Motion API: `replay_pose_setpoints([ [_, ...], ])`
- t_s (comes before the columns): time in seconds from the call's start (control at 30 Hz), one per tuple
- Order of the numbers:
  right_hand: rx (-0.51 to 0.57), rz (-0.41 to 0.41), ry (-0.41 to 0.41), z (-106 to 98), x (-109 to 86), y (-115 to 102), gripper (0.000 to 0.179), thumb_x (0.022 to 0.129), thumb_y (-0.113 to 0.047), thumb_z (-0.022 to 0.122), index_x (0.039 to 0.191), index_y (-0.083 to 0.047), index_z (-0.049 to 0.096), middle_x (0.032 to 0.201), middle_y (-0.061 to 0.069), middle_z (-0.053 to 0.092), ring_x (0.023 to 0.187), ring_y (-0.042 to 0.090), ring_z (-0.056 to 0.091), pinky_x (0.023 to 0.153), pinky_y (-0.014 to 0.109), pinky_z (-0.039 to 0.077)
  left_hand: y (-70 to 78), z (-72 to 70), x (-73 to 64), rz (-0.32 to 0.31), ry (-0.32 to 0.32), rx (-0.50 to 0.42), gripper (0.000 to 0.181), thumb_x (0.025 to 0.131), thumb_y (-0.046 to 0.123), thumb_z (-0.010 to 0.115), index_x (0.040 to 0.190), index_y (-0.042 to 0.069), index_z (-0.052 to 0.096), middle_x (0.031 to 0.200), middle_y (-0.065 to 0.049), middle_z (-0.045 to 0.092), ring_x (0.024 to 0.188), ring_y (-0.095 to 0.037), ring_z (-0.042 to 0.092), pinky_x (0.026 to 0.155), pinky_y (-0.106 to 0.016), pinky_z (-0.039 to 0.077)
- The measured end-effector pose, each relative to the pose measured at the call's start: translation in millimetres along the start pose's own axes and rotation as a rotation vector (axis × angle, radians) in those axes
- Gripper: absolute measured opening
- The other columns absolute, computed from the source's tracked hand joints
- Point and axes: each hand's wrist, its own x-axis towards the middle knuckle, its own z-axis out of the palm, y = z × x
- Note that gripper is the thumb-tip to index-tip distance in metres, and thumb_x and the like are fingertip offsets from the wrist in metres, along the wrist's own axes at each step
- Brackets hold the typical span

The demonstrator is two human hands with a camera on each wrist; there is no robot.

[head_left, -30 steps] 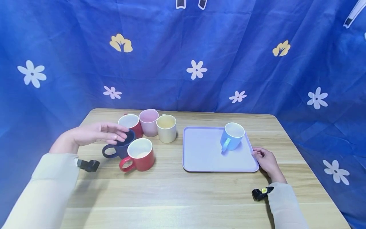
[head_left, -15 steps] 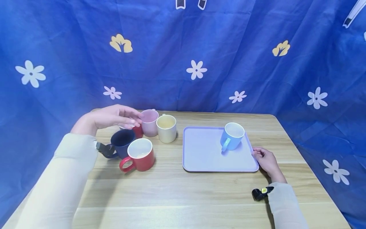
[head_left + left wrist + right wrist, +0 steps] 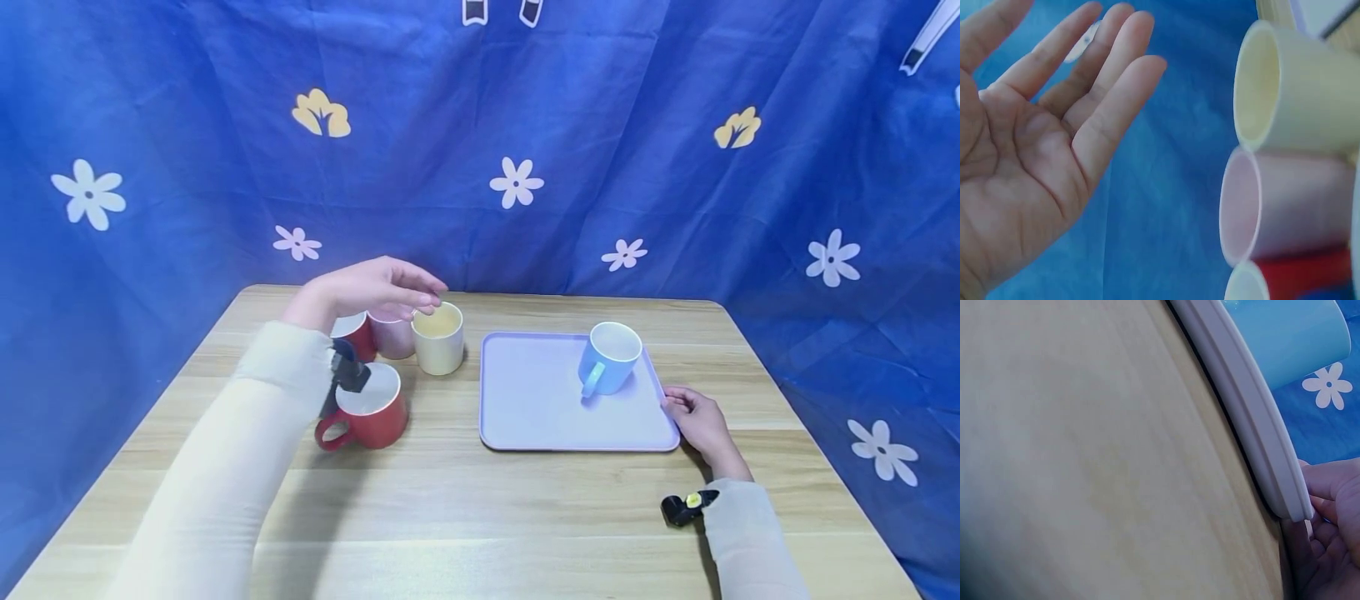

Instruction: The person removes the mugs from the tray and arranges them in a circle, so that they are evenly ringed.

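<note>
My left hand (image 3: 375,287) hovers with relaxed, spread fingers over the cream mug (image 3: 439,346) and the pink mug (image 3: 393,337). In the left wrist view its palm (image 3: 1029,162) holds nothing and is apart from the mugs. On the right, my right hand (image 3: 697,421) grips the right edge of a lilac tray (image 3: 540,417); the right wrist view has thumb and fingers (image 3: 1329,478) at the tray's rim. A light blue mug (image 3: 611,358) stands upright on the tray, its handle toward the front.
A red mug (image 3: 382,421) with a white inside stands at the front of the mug group. Another red mug (image 3: 360,337) is behind it, and a dark blue mug (image 3: 328,404) is mostly hidden by my left sleeve. A blue patterned curtain (image 3: 420,125) hangs behind the table (image 3: 465,517).
My left hand has moved right and away from me, from above the dark blue mug to above the pink and cream mugs. The right hand, tray and mugs have stayed put.
</note>
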Motion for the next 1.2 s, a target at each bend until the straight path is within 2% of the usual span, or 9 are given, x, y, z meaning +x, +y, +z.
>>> replay_pose_setpoints([
  [0.23,-0.004,-0.003,-0.008,-2,-1.7,-2,0.037,0.097,-0.016,0.052,0.126,0.007,0.055,0.116,0.023,0.060,0.105,0.029,0.056,0.078,0.018,0.044,13.7,30.0,29.4,0.069,0.012,-0.068,0.042,0.092,0.017,0.064,0.130,0.001,0.055,0.124,-0.014,0.060,0.112,-0.028,0.058,0.089,-0.041,0.050],
  [0.47,-0.006,-0.020,-0.006,-3,-2.9,-4,0.037,0.097,-0.016,0.053,0.125,0.007,0.055,0.115,0.023,0.061,0.103,0.027,0.057,0.076,0.015,0.044,19.1,66.3,58.8,0.058,0.092,-0.169,0.037,0.091,0.014,0.065,0.126,0.003,0.059,0.116,-0.010,0.065,0.105,-0.025,0.061,0.085,-0.039,0.051],
  [0.6,-0.007,-0.024,0.001,-3,-3.1,-4,0.037,0.096,-0.016,0.054,0.124,0.008,0.056,0.114,0.023,0.062,0.101,0.025,0.058,0.074,0.013,0.044,21.1,91.2,75.7,0.076,0.112,-0.199,0.036,0.092,0.012,0.064,0.125,0.001,0.059,0.113,-0.012,0.065,0.102,-0.024,0.062,0.081,-0.039,0.053],
  [0.73,-0.010,-0.038,0.011,-2,-2.3,-3,0.035,0.096,-0.015,0.055,0.122,0.008,0.058,0.112,0.022,0.063,0.096,0.018,0.059,0.073,0.013,0.044,19.3,114.8,90.9,0.066,0.126,-0.205,0.035,0.091,0.013,0.065,0.124,0.002,0.061,0.113,-0.011,0.065,0.100,-0.020,0.061,0.080,-0.038,0.053],
  [0.87,-0.020,-0.061,0.022,-2,-0.8,-2,0.034,0.095,-0.014,0.057,0.120,0.008,0.059,0.109,0.021,0.064,0.089,0.010,0.058,0.072,0.014,0.044,13.6,136.1,105.4,0.047,0.113,-0.204,0.033,0.091,0.014,0.065,0.122,0.003,0.062,0.112,-0.009,0.065,0.101,-0.019,0.061,0.079,-0.036,0.053],
  [1.03,-0.025,-0.056,0.025,-3,0.1,-2,0.034,0.095,-0.015,0.057,0.121,0.007,0.059,0.108,0.020,0.065,0.089,0.010,0.057,0.073,0.015,0.044,8.5,158.4,119.2,0.027,0.083,-0.209,0.031,0.091,0.015,0.065,0.120,0.003,0.064,0.111,-0.007,0.066,0.100,-0.017,0.062,0.076,-0.032,0.053],
  [1.2,-0.034,-0.042,0.024,-3,-0.4,-3,0.035,0.095,-0.016,0.057,0.121,0.006,0.059,0.110,0.020,0.064,0.090,0.011,0.058,0.074,0.015,0.044,5.9,174.7,131.9,0.026,0.070,-0.212,0.032,0.090,0.015,0.066,0.119,0.001,0.064,0.108,-0.007,0.067,0.094,-0.016,0.062,0.081,-0.039,0.052],
])
